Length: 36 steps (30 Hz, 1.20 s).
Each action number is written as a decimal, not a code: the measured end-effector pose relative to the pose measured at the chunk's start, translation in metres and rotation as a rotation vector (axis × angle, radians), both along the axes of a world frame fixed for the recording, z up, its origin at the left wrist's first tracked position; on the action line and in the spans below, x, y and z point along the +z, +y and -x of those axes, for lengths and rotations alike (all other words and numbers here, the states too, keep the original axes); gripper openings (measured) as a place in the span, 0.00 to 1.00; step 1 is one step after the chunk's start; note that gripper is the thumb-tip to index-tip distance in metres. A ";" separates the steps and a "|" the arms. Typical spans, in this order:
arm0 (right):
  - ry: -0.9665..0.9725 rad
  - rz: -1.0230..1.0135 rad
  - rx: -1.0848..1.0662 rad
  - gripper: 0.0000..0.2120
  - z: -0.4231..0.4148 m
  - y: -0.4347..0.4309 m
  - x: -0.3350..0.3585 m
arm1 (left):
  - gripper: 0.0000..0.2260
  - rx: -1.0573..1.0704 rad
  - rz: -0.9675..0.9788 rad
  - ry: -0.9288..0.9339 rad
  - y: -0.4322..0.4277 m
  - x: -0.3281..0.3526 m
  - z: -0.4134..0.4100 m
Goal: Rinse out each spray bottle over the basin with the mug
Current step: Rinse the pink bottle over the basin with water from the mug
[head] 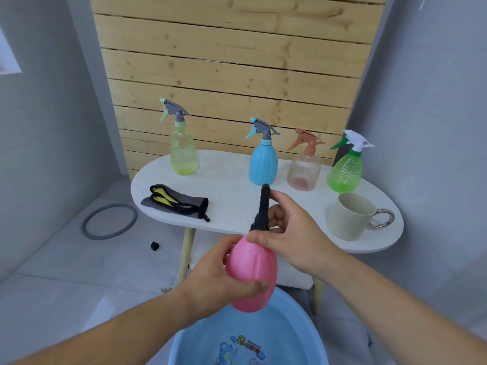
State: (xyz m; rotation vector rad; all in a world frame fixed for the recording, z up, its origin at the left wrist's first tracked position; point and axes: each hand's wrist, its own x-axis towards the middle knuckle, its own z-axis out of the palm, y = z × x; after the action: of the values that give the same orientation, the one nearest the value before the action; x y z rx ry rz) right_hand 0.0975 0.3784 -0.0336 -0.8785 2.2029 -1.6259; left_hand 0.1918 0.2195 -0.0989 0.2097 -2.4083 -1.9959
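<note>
— Over the basin (311, 335), down at the near edge of our view, we have the pink bottle (251, 275) held above the blue rim, body low, neck pointing up and away from us.

— Which hand has what?

— Our left hand (210, 283) is wrapped around the belly, thumb across the front. Our right hand (287, 233) is closed on the black spray head (262, 209) at the collar, fingertips pinching where it meets the neck.

— So the long axis runs from left palm up to right fingers?

— Yes, tilted a little off upright. We judge the head must unscrew about that axis, right hand turning, left hand bracing.

— And the mug (350, 216)?

— On the white table (237, 206), just right of our right hand, handle outward; that hand is the nearer one to it. The four other bottles stand upright farther back, capped, untouched.
</note>
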 end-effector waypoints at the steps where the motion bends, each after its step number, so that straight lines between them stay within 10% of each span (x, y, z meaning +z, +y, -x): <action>1: -0.002 0.020 -0.001 0.32 0.000 -0.001 -0.001 | 0.35 0.002 -0.003 0.000 0.000 0.001 0.000; 18: 0.000 0.067 -0.141 0.33 -0.003 -0.002 -0.005 | 0.34 0.001 -0.019 0.006 -0.003 0.002 0.002; 24: -0.088 0.090 -0.098 0.10 -0.002 0.008 0.008 | 0.34 0.040 -0.034 -0.008 -0.007 0.002 0.005; 29: -0.105 0.090 -0.080 0.25 -0.007 0.010 0.009 | 0.33 0.069 -0.053 -0.028 -0.008 0.002 0.007; 36: -0.166 0.043 0.004 0.19 -0.008 0.014 0.015 | 0.33 0.070 -0.040 -0.027 -0.005 0.005 0.006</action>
State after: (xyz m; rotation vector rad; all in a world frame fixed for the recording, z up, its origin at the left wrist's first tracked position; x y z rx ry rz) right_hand 0.1051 0.3920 -0.0189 -0.7297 2.0602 -1.6857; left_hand 0.1858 0.2147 -0.0943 0.3193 -2.3433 -2.0248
